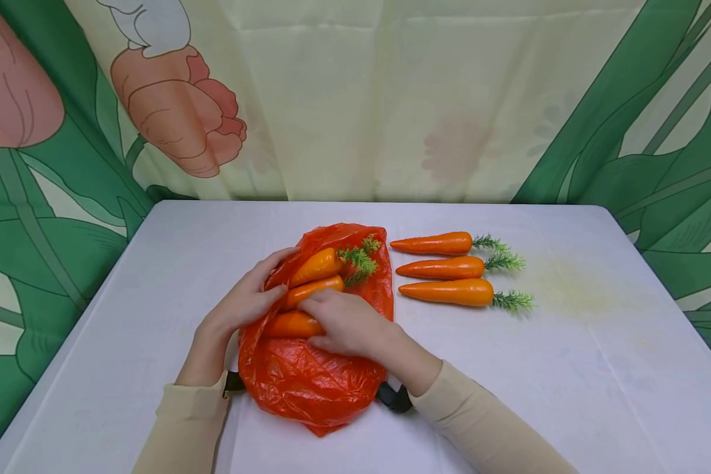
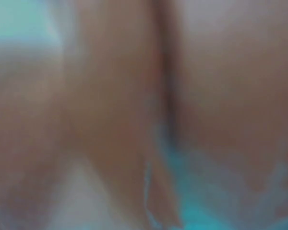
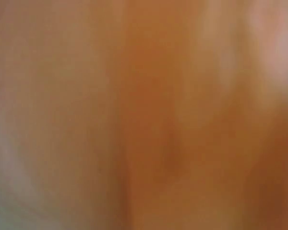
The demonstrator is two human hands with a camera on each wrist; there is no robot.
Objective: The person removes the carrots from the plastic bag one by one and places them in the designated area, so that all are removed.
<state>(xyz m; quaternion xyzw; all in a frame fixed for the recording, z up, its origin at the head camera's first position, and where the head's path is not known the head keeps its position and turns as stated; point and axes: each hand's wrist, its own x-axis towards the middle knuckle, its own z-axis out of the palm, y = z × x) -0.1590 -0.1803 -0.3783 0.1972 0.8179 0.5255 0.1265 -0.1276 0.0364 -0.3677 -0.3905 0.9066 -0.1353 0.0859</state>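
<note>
A red plastic bag [image 1: 326, 388] lies on the table with its mouth spread around three orange carrots. The upper carrot [image 1: 316, 266] and middle carrot [image 1: 313, 290] point their green tops to the right. My left hand [image 1: 250, 294] holds the bag's left edge, thumb over the rim and fingers behind it. Over the bag, my right hand [image 1: 349, 321] grips the lowest carrot [image 1: 293, 324] by its thick right end, covering its top. Both wrist views are blurred close-ups, mostly of skin, with an orange patch in the right one.
Right of the bag, three more carrots lie in a column on the white table [image 1: 539, 395]: a far carrot [image 1: 435, 243], a middle one and a near carrot [image 1: 450, 292], tips leftward. A printed curtain [image 1: 355, 99] hangs behind the table. Dark wrist straps show beside both cuffs.
</note>
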